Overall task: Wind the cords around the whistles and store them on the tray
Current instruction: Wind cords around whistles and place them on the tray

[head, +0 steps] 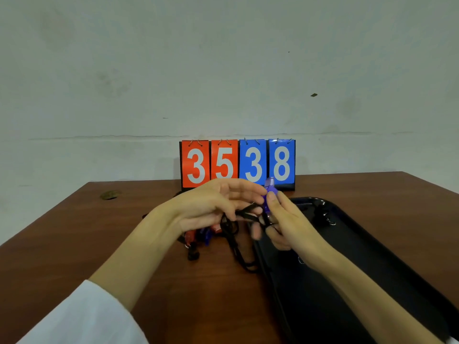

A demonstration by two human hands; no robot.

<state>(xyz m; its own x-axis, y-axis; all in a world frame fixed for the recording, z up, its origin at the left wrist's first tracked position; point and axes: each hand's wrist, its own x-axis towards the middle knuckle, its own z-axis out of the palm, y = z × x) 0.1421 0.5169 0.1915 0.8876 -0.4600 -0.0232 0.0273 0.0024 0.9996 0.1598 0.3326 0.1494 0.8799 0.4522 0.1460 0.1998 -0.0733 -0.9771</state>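
A flip scoreboard point(238, 163) reading 3538 stands on the brown table point(74, 234) — beside, perhaps, a coin point(110, 194).

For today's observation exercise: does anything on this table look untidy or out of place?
Yes. Red and blue whistles lie heaped on the table left of the tray, their black cords tangled and one trailing toward the tray's edge.

dim, even light | glare on tray point(320, 202) rim | fingers point(255, 232) blurred | edges bowed

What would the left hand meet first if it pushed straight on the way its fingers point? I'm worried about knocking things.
Probably the purple whistle pinched in the right hand: the left hand points right, its fingertips almost touching it. Depth is uncertain.
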